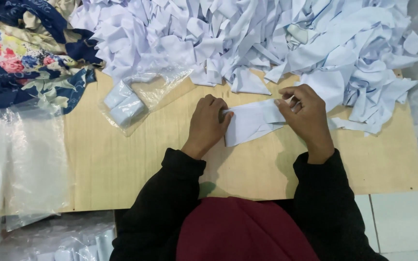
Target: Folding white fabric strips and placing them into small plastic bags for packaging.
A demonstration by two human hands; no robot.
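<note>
A white strip of cloth [251, 123] lies flat on the wooden board [122, 164] in front of me. My left hand [208, 123] presses down on its left end with curled fingers. My right hand [306, 116] pinches its right end between thumb and fingers. Both arms wear black sleeves. Behind the hands sits a large heap of white cloth pieces [267, 38].
A clear plastic bag with folded white cloth [126, 106] lies on the board at the left. Flower-patterned dark blue fabric [25, 58] is piled at the far left. Clear plastic bags [25, 164] overlap the board's left edge. White floor tiles [402, 212] show at the right.
</note>
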